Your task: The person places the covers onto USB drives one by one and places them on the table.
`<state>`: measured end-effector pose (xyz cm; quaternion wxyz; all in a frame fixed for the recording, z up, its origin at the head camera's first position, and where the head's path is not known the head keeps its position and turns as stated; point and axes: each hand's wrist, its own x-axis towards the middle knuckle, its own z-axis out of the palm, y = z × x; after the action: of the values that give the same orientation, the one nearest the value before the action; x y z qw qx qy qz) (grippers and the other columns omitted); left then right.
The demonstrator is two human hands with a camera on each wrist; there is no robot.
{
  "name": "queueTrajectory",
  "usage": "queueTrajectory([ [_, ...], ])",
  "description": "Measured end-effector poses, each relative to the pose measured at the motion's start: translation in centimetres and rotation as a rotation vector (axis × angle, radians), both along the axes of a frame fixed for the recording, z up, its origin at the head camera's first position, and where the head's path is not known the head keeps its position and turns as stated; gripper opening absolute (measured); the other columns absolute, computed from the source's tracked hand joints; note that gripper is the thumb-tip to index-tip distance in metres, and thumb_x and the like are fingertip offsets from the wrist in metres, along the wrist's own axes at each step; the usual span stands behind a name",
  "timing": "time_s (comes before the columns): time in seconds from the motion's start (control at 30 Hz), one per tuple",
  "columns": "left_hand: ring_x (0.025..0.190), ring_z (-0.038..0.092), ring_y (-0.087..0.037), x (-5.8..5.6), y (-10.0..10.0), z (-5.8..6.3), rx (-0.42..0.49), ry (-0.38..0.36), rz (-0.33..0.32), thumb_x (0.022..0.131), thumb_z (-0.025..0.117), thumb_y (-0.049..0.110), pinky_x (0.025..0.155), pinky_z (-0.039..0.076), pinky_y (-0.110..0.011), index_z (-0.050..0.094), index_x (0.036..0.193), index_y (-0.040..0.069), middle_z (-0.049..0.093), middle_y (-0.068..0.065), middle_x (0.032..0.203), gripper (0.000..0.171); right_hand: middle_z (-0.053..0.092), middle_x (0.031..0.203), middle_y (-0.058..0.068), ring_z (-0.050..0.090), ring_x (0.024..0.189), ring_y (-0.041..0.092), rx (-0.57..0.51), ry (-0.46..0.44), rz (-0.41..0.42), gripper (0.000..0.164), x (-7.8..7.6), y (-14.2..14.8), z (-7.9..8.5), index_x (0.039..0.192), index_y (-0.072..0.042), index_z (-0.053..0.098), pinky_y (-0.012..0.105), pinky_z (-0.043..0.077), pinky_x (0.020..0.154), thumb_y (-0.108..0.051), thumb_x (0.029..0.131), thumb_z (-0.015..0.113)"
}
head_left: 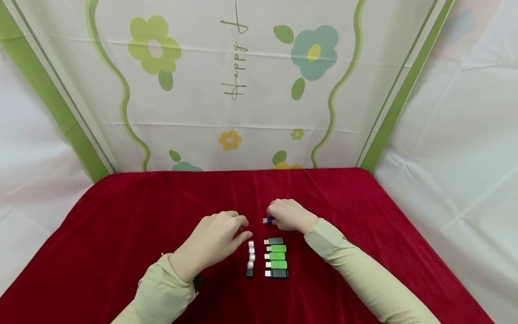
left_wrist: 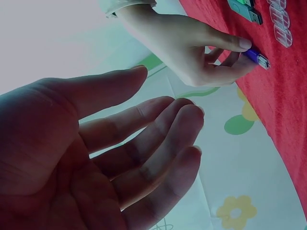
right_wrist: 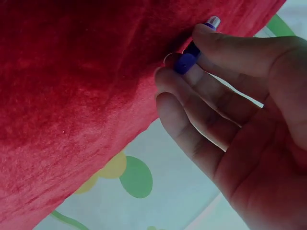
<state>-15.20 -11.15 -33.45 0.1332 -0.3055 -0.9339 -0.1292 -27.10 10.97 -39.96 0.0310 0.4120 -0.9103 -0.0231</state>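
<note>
My right hand [head_left: 292, 216] pinches a blue USB flash drive [right_wrist: 187, 61] between thumb and fingers, just above the red cloth. Its metal plug points left in the head view. The left hand [head_left: 218, 233] hovers with loosely bent fingers and holds nothing; the palm and fingers show bare in the left wrist view. Nearer to me, several flash drives lie in a column: a grey one [head_left: 276, 241], green ones [head_left: 278, 256] and a black one [head_left: 279, 273], plugs to the left. Beside them runs a column of clear caps [head_left: 252, 257], with a black cap [head_left: 249, 272] at its near end.
Red velvet cloth [head_left: 162, 202] covers the table. Behind it hangs a white curtain [head_left: 226, 148] printed with flowers, and pale fabric walls [head_left: 453, 180] stand at both sides. A small dark object [head_left: 198, 282] shows partly beside the left wrist.
</note>
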Motion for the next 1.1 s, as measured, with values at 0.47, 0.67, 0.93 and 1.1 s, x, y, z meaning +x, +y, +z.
queueTrajectory([
  [0.47, 0.062, 0.055, -0.008, 0.1, 0.1, 0.3, -0.016, -0.016, 0.006, 0.086, 0.078, 0.025, 0.05, 0.044, -0.023, 0.073, 0.09, 0.013, 0.063, 0.005, 0.078, 0.014, 0.052, 0.076, -0.002, 0.054, 0.069, 0.015, -0.022, 0.021, -0.047, 0.012, 1.3, 0.2, 1.7, 0.079, -0.013, 0.067, 0.031, 0.049, 0.06, -0.016, 0.083, 0.079],
  [0.67, 0.061, 0.053, -0.008, 0.4, -0.1, 0.2, -0.011, -0.06, 0.002, 0.086, 0.078, 0.024, 0.05, 0.044, -0.024, 0.072, 0.088, 0.012, 0.062, 0.004, 0.077, 0.013, 0.055, 0.074, -0.005, 0.054, 0.069, 0.012, -0.084, -0.011, -0.063, 0.011, 3.8, 0.3, 3.4, 0.08, -0.014, 0.069, 0.028, 0.048, 0.058, -0.016, 0.082, 0.08],
  [0.93, 0.059, 0.052, -0.008, 0.3, -0.3, 0.0, 0.005, -0.054, -0.016, 0.084, 0.079, 0.021, 0.049, 0.043, -0.023, 0.072, 0.086, 0.012, 0.063, 0.004, 0.077, 0.012, 0.065, 0.085, -0.003, 0.057, 0.072, 0.01, -0.072, -0.048, 0.006, 0.006, 4.7, -0.4, 2.8, 0.086, -0.013, 0.074, 0.023, 0.047, 0.058, -0.016, 0.083, 0.079],
  [1.1, 0.061, 0.054, -0.009, 0.4, -0.1, 0.1, -0.008, -0.075, -0.024, 0.084, 0.078, 0.022, 0.05, 0.045, -0.024, 0.072, 0.087, 0.011, 0.065, 0.003, 0.08, 0.013, 0.063, 0.08, -0.005, 0.051, 0.065, 0.008, -0.05, -0.07, 0.033, 0.014, 4.8, -0.4, 2.7, 0.074, -0.016, 0.068, 0.022, 0.043, 0.054, -0.015, 0.082, 0.079],
])
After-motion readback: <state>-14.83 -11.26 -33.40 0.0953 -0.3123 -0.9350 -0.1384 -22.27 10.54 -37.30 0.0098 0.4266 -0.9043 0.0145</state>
